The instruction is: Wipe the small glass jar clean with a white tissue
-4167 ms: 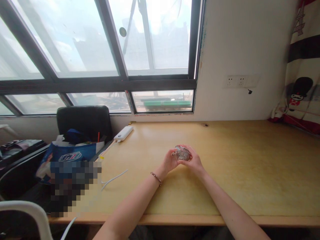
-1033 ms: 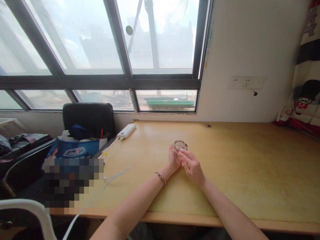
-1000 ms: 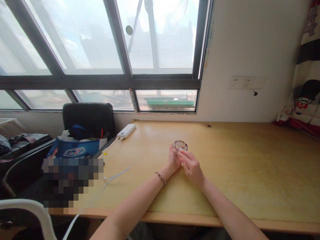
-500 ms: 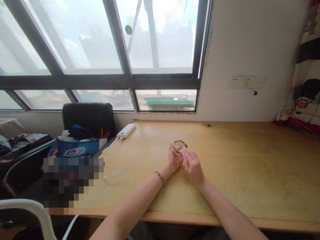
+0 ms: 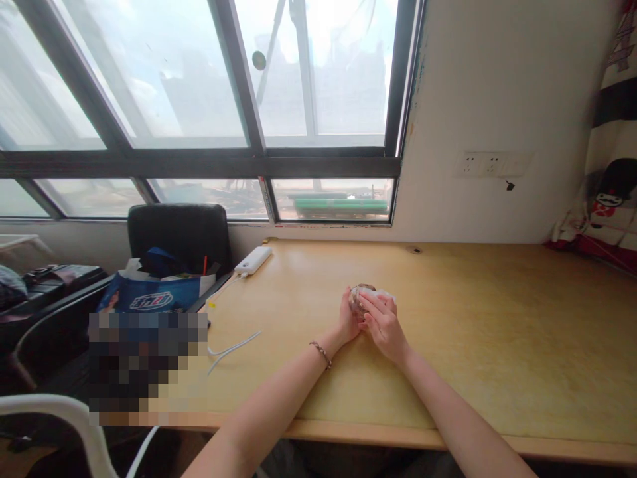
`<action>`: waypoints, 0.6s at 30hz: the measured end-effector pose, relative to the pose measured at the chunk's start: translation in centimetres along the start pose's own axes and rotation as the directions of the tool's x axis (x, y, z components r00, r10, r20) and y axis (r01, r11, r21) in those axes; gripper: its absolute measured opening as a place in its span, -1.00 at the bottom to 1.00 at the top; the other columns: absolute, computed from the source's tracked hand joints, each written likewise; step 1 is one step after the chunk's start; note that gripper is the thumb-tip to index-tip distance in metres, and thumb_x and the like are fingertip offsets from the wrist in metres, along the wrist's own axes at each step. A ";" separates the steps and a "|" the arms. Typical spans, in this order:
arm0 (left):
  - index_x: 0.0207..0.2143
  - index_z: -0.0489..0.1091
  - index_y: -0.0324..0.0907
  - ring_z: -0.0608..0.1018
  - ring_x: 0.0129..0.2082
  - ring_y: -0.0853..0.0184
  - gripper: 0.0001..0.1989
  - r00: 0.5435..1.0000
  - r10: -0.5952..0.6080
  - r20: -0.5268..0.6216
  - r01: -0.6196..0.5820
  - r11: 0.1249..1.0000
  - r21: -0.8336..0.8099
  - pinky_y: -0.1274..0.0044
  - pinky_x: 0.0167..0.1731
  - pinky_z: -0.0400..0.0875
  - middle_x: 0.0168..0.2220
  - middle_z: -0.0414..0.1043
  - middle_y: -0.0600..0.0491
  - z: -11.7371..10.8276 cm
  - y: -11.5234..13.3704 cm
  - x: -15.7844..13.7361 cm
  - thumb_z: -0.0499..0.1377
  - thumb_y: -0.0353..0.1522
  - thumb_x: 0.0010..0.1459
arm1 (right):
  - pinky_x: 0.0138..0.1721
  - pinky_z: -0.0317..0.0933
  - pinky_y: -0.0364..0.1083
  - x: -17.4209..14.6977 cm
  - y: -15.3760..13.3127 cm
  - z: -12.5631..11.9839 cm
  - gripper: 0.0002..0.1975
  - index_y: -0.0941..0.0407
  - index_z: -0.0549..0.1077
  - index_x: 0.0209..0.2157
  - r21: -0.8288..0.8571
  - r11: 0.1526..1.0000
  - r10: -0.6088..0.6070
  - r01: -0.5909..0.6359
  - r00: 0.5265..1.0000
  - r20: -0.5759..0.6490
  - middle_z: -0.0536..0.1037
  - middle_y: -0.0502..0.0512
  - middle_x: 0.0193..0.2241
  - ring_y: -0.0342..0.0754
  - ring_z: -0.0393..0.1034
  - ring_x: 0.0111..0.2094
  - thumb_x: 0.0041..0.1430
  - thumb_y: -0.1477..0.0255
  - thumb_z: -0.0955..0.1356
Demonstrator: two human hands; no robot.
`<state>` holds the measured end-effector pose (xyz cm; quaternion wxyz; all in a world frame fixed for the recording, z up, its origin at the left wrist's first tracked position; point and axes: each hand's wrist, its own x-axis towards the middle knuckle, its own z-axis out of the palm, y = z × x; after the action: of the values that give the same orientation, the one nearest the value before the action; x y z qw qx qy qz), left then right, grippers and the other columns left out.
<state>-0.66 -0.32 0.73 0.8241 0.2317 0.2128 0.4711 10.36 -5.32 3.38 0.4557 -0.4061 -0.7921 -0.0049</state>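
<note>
Over the middle of the table, my left hand (image 5: 350, 321) is closed around a small, round, brownish see-through glass bowl (image 5: 355, 307). Around the wrist of that hand is a braided bracelet (image 5: 321, 355). A white tissue (image 5: 384, 295) is under the fingers of my right hand (image 5: 386, 326), which press it over the bowl's opening and near rim. The tissue and the fingers hide most of the bowl's inside.
The wooden table (image 5: 497, 332) reaches to the wall below the window. A white power bank (image 5: 253, 260) with a cable lies at its left edge, near a loose white cable (image 5: 233, 346). Left of it, a blue bag (image 5: 154, 299) rests on a black chair (image 5: 176, 229).
My right hand has spread the tissue across the top of the bowl, where before it pinched it bunched at the rim. My left hand keeps its hold.
</note>
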 end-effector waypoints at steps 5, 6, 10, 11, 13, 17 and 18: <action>-0.33 0.37 -0.34 0.45 -0.44 0.28 -0.41 1.000 0.000 -0.004 0.000 0.999 -0.038 0.54 -0.50 0.30 -0.39 0.41 -0.11 -0.3 0.3 0.3 -0.07 0.02 -0.02 | -0.06 0.08 0.10 0.2 -0.6 -0.3 -0.66 0.01 0.29 -0.04 0.111 0.992 -0.067 0.064 0.998 0.019 0.36 0.03 -0.07 0.01 0.15 -0.09 0.15 0.47 0.15; -0.35 0.37 -0.33 0.45 -0.46 0.30 -0.42 1.000 0.006 -0.012 -0.007 0.998 -0.061 0.54 -0.50 0.30 -0.43 0.41 -0.10 -0.5 0.4 0.4 -0.07 0.02 -0.03 | -0.07 0.09 0.09 0.2 -0.8 -0.3 -0.66 0.01 0.30 -0.05 0.130 0.990 -0.066 0.063 0.998 0.012 0.37 0.04 -0.09 0.00 0.16 -0.10 0.15 0.48 0.14; -0.42 0.36 -0.31 0.41 -0.58 0.36 -0.43 0.999 0.004 -0.035 -0.008 0.991 -0.133 0.57 -0.60 0.27 -0.56 0.37 -0.05 -0.9 0.7 0.6 -0.09 0.03 -0.03 | -0.08 0.12 0.09 0.1 -0.9 0.1 -0.66 0.06 0.32 -0.06 0.142 0.990 0.013 -0.006 0.999 -0.051 0.40 0.10 -0.13 0.00 0.18 -0.11 0.17 0.50 0.11; -0.42 0.36 -0.31 0.39 -0.62 0.37 -0.41 1.000 -0.008 -0.022 0.005 0.991 -0.132 0.58 -0.64 0.24 -0.59 0.35 -0.04 -1.0 0.8 0.7 -0.11 0.04 -0.03 | -0.08 0.12 0.09 0.1 -0.8 0.2 -0.66 0.07 0.32 -0.06 0.129 0.991 0.042 -0.034 0.997 -0.064 0.39 0.11 -0.14 0.01 0.18 -0.12 0.17 0.50 0.11; -0.40 0.36 -0.31 0.32 -0.71 0.43 -0.39 0.998 -0.048 0.028 0.050 0.994 -0.100 0.62 -0.72 0.15 -0.65 0.30 -0.01 -1.0 1.0 0.6 -0.13 0.06 -0.03 | -0.07 0.11 0.10 0.0 -0.5 0.4 -0.65 0.10 0.30 -0.04 0.098 0.991 0.094 -0.086 0.992 -0.078 0.37 0.14 -0.12 0.02 0.16 -0.11 0.17 0.49 0.11; -0.32 0.35 -0.30 0.22 -0.80 0.47 -0.37 0.978 -0.186 0.090 0.185 0.982 0.025 0.67 -0.80 -0.06 -0.71 0.25 0.04 -0.8 1.2 0.5 -0.13 0.07 -0.05 | -0.06 0.06 0.14 0.0 0.1 0.6 -0.64 0.11 0.25 0.00 0.038 0.991 0.132 -0.128 0.984 -0.123 0.33 0.16 -0.07 0.06 0.11 -0.08 0.16 0.46 0.12; -0.32 0.35 -0.30 0.21 -0.81 0.47 -0.38 0.975 -0.210 0.074 0.207 0.977 0.051 0.67 -0.81 -0.08 -0.72 0.24 0.05 -0.7 1.1 0.5 -0.12 0.07 -0.04 | -0.05 0.04 0.16 0.0 0.1 0.6 -0.64 0.10 0.24 0.01 0.024 0.992 0.129 -0.127 0.983 -0.131 0.32 0.16 -0.06 0.07 0.10 -0.08 0.16 0.46 0.13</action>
<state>-1.61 0.74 0.76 0.8716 0.2443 0.2134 0.3676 10.01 -5.00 3.03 0.5098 -0.4514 -0.7324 0.0033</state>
